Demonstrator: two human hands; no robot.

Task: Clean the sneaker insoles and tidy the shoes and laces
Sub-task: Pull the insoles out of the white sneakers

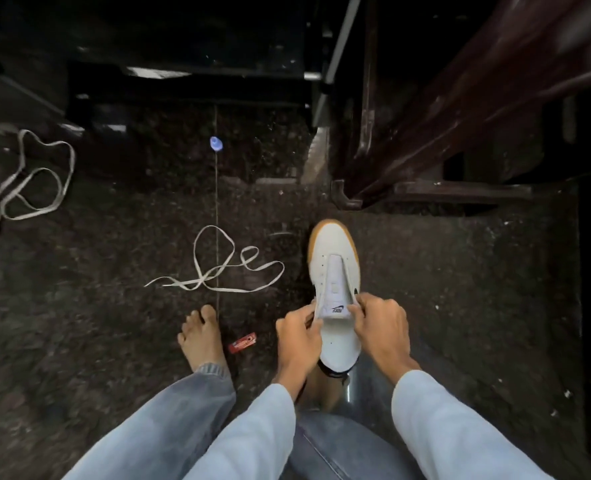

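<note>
The sneaker (333,258) stands upright on the dark speckled floor (460,289), toe pointing away, white upper over a tan sole edge, with no lace in it. The left hand (299,336) pinches the left edge of its opening, fingers curled over the rim beside the tongue (337,289). The right hand (380,327) pinches the right edge in the same way, thumb and fingers curled onto the rim. Both hands sit at the tongue's near end, where its label shows. An ankle (325,379) with a dark band lies just behind the heel; whether the foot is inside the sneaker cannot be told.

The toe is near the foot of a dark wooden frame (349,199), which closes off the floor ahead and to the right. Bare floor lies open to the right of the sneaker, below that frame.

To the left, a loose lace (224,268) lies in loops, its nearest end just beside the sneaker's left side but apart from it. A bare foot (202,337) rests flat below that lace, and a small red wrapper (242,342) lies between this foot and the left hand. A second lace (20,188) sprawls well apart at the far left edge. A small blue object (216,144) sits on a floor seam further ahead.
</note>
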